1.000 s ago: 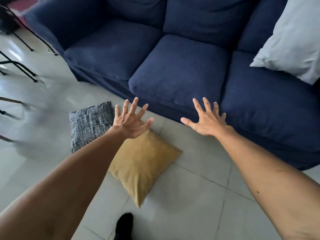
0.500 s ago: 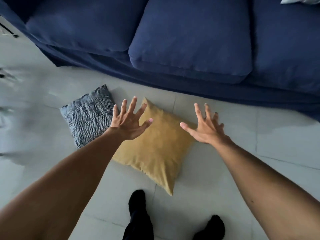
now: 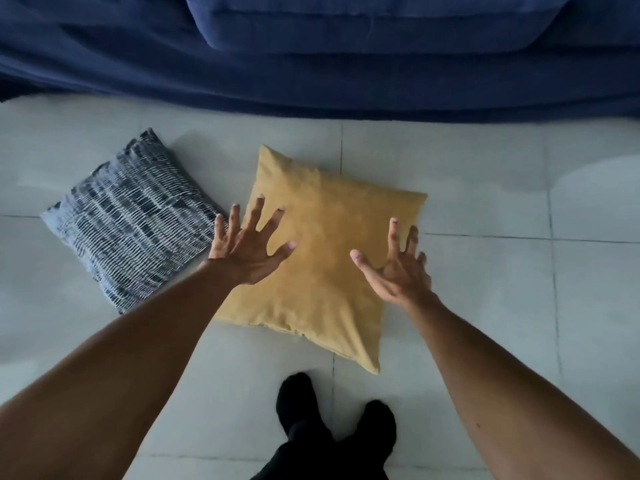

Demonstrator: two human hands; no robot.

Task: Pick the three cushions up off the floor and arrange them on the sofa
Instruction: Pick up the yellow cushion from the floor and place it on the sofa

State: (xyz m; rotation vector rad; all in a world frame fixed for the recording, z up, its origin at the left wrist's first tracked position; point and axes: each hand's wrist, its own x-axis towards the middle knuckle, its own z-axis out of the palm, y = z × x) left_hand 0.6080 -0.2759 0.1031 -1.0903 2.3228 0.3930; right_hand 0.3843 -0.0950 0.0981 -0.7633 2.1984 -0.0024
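Observation:
A mustard yellow cushion (image 3: 322, 258) lies flat on the tiled floor in front of the navy sofa (image 3: 311, 64). To its left a dark blue and white striped cushion (image 3: 128, 220) also lies on the floor, its right corner close to the yellow one. My left hand (image 3: 249, 247) hovers over the yellow cushion's left edge, fingers spread and holding nothing. My right hand (image 3: 398, 268) is over the cushion's right side, also spread and holding nothing. No third cushion is in view.
Only the sofa's front skirt and the lower edge of a seat cushion (image 3: 374, 26) show along the top. My two feet in black socks (image 3: 332, 420) stand on the pale floor tiles (image 3: 502, 306) just below the yellow cushion.
The view has tipped down from the sofa seats to the floor. Both spread hands have come down and closer over the yellow cushion. The white pillow on the sofa has left the view.

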